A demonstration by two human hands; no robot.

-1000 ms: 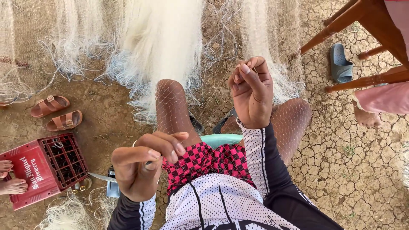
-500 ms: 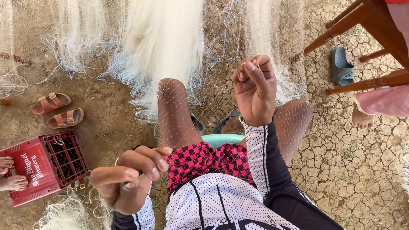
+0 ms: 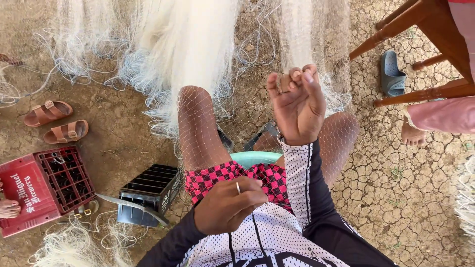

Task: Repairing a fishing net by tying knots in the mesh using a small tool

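From my remote seat I see the right hand [image 3: 297,106] raised in the upper middle of the frame, its fingers pinched together on what looks like a strand of the fishing net [image 3: 198,44], though the thread itself is too fine for me to confirm. The net hangs as a white mass across the top of the frame and drapes down over both bare knees. The left hand [image 3: 230,205] sits low at centre, curled shut against the pink checked shorts [image 3: 217,178]; I cannot tell whether it grips anything. At lower left stand a red crate [image 3: 29,193] and a black crate [image 3: 148,190], near each other. Brown sandals [image 3: 57,121] lie at left on the cracked ground, a wooden chair [image 3: 420,29] at upper right.
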